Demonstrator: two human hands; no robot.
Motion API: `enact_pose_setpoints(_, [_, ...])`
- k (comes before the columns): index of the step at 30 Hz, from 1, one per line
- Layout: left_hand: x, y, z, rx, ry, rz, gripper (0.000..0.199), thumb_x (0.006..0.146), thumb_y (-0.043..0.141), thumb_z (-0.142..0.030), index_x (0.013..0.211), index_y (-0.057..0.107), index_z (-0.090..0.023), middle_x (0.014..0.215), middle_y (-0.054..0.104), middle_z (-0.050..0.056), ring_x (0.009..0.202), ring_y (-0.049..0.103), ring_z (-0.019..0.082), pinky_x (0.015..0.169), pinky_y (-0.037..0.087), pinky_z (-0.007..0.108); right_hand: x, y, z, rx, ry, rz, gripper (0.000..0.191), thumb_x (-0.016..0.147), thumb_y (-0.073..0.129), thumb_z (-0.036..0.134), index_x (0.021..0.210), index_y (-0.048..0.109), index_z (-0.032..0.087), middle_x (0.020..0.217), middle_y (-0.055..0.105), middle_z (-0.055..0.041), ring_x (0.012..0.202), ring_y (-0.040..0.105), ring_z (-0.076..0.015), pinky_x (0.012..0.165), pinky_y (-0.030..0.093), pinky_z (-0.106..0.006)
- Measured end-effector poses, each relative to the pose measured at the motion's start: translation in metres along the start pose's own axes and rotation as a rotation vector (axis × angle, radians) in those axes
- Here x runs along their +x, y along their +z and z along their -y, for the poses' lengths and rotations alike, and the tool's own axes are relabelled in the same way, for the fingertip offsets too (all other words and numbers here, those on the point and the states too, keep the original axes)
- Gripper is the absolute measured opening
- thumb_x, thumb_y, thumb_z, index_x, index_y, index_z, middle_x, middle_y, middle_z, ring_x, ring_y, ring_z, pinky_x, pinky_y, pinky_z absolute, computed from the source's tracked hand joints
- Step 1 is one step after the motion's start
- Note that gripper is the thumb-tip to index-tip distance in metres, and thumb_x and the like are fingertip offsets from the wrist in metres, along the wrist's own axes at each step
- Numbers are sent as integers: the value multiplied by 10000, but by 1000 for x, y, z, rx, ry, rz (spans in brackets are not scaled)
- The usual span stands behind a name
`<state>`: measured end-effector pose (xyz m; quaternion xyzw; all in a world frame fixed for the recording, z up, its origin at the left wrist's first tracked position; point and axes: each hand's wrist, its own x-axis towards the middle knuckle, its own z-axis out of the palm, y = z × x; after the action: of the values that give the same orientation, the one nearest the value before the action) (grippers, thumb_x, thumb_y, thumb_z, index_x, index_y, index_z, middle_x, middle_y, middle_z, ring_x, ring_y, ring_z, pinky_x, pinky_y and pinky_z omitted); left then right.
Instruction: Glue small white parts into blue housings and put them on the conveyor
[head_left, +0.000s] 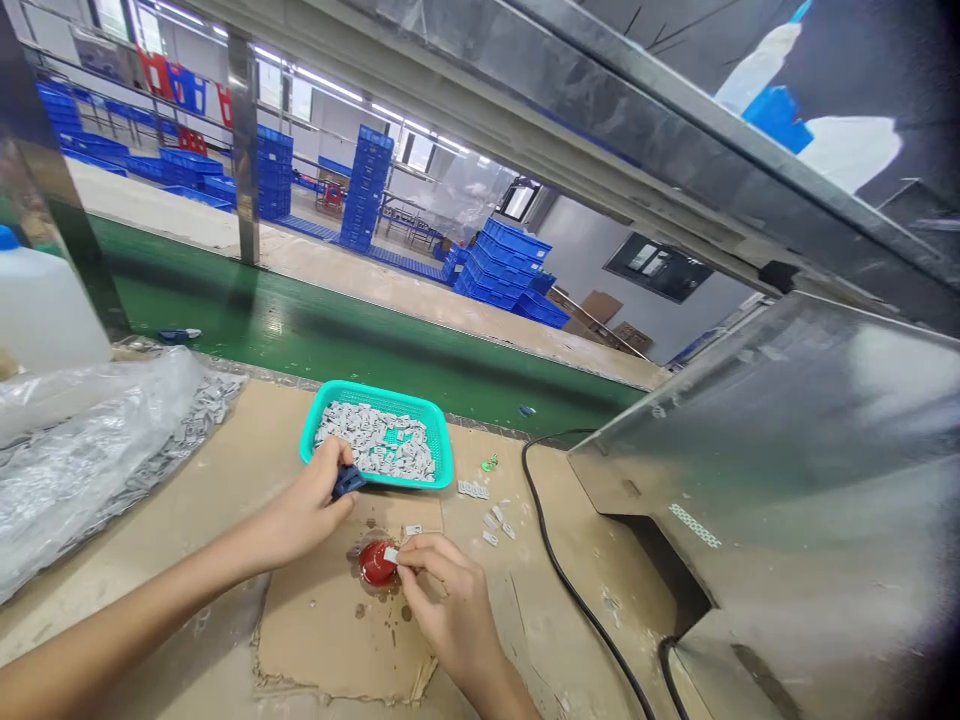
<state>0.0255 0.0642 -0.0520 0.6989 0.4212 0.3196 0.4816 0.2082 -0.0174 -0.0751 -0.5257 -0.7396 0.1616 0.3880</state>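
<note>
My left hand (319,510) grips a dark blue plastic part (347,482) by the near edge of a turquoise basket (444,440). Many small light grey plastic pieces (375,430) lie inside that basket. My right hand (450,590) pinches one small white piece (391,554) between thumb and fingertips. The piece is over a small red dish (375,567), which stands on a sheet of cardboard (330,640) with wet spots around it. Another small light piece (413,530) rests on the cardboard just behind the dish.
Several loose pieces (490,538) and a small green item (490,463) lie right of the basket. A black cable (551,540) curves beside a metal housing (787,480). At left are a plastic bag (82,440) and a white jug (45,305). A green conveyor belt (300,320) runs behind.
</note>
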Motion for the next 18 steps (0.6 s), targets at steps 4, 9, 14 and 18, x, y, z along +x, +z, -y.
enact_pose_setpoints(4, [-1,0,3,39,8,40,60,780,377,-242,807,336,-208,742,358,-29,590,335,107,545,320,225,1,5,-4,-10,-47,-1,162,765,461,92,770,608,160,761,586,-66,696,573,-149,607,484,-241])
enact_pose_setpoints(9, [-2,2,5,88,67,65,49,792,371,-232,815,394,-194,768,437,-7,698,394,144,650,326,256,2,3,-7,-23,-111,-7,169,781,449,90,793,595,176,773,582,-67,726,571,-151,626,495,-254])
enact_pose_setpoints(14, [-2,3,5,95,125,60,94,768,433,-238,838,473,-190,811,522,11,733,462,159,642,347,248,3,1,-4,-46,-140,-26,169,777,458,82,791,596,178,772,589,-65,725,575,-147,637,503,-257])
enact_pose_setpoints(18, [-2,2,2,71,139,93,112,740,484,-238,823,547,-198,802,591,6,743,522,166,647,370,244,4,-2,-1,-71,-133,-44,189,784,448,83,815,606,182,801,601,-71,750,582,-152,658,503,-263])
